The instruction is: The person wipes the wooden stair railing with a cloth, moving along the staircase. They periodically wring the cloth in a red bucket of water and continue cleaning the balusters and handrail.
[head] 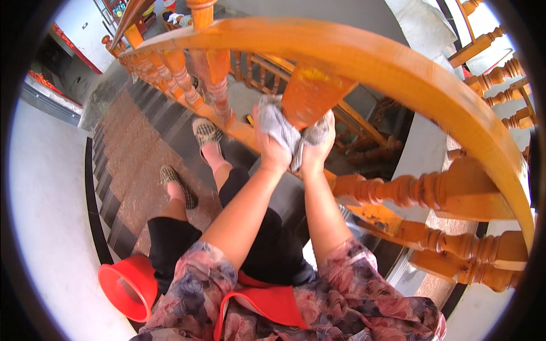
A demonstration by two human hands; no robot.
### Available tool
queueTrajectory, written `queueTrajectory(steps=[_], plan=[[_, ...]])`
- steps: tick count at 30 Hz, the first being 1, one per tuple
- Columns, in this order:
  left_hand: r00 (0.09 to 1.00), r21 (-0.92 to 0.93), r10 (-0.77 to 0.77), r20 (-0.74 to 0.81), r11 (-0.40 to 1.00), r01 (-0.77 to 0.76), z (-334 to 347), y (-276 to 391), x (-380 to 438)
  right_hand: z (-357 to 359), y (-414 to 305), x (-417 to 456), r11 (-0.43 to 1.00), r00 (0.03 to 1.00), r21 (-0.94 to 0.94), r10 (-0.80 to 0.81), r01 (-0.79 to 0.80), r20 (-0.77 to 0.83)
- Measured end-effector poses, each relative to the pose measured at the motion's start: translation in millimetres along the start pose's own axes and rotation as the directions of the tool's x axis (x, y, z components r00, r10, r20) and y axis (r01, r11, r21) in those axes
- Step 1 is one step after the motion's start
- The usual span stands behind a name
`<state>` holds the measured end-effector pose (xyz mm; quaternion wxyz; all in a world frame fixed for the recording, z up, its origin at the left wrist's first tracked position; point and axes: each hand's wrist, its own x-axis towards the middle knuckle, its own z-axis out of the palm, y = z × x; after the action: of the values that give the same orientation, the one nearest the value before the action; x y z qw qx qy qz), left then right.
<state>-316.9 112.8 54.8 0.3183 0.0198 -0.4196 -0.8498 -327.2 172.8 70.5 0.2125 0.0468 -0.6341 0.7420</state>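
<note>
A grey cloth (279, 128) is wrapped around the lower visible part of a wooden baluster (313, 93) under the handrail. My left hand (271, 149) presses the cloth against the baluster's left side. On the other side, my right hand (322, 145) holds more of the same cloth, its fingers partly hidden behind the wood. Both hands meet just below the square block of the baluster. Above them curves the orange-brown wooden handrail (362, 40).
A red plastic bucket (128, 287) stands by the white wall (51, 179) at lower left. Stone stairs (140, 145) with dark edges run down to the upper left. More turned balusters (401, 187) line the right. Clothes or cloths (177, 18) lie at the top.
</note>
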Motion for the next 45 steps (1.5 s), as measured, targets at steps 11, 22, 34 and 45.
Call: queueTrajectory(steps=[11,22,34,45], plan=[[0.859,0.042,-0.511,0.016,0.859,0.511,-53.1,71.9,-41.8,-81.9,-29.3,-52.0,0.156,0.421,0.434,0.656,-0.887,0.626],[0.771,0.546,-0.516,0.374,0.794,0.266,-26.0,62.0,40.2,-59.6,-15.9,-19.9,0.564,0.772,0.529,0.495,-0.634,0.398],[0.883,0.123,-0.454,0.121,0.889,0.440,-18.2,45.7,-6.4,-17.1,-24.1,-4.6,0.871,0.935,0.343,0.314,-0.353,0.166],[0.819,0.044,-0.574,-0.005,0.818,0.573,-43.0,20.4,-2.9,-8.3,6.8,22.5,0.828,0.852,0.241,0.436,-0.506,0.289]])
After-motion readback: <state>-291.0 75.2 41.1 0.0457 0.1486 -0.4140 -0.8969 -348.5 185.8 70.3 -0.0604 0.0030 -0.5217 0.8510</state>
